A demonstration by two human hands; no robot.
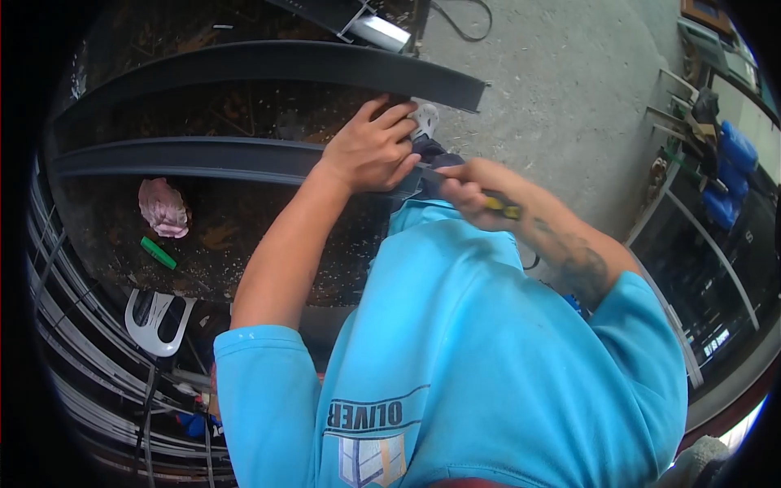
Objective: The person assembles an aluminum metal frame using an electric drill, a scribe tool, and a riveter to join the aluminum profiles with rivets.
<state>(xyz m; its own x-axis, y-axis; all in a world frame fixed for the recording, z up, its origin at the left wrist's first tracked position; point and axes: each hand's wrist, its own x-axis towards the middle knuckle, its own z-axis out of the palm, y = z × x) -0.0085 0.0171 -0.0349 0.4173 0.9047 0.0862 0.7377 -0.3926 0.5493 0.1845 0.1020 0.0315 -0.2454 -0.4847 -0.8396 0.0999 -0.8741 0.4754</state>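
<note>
Two long dark metal profiles lie across the dark, speckled table (220,244). My left hand (374,146) rests over the right part of the nearer profile (220,156), fingers spread toward the farther profile (285,67). A tool with a black and yellow handle (503,205) is in my right hand (472,191), its fingers wrapped round it. The tool's flat blade (429,172) points left at the end of the nearer profile, close to my left thumb. Whether the blade touches the profile cannot be made out.
A crumpled pink cloth (164,208) and a green object (159,253) lie on the table's left part. Another dark profile (325,16) sits at the top. A white stool (160,321) stands at lower left, beside racks of long bars (106,398). Glazed panels (691,260) lean at right.
</note>
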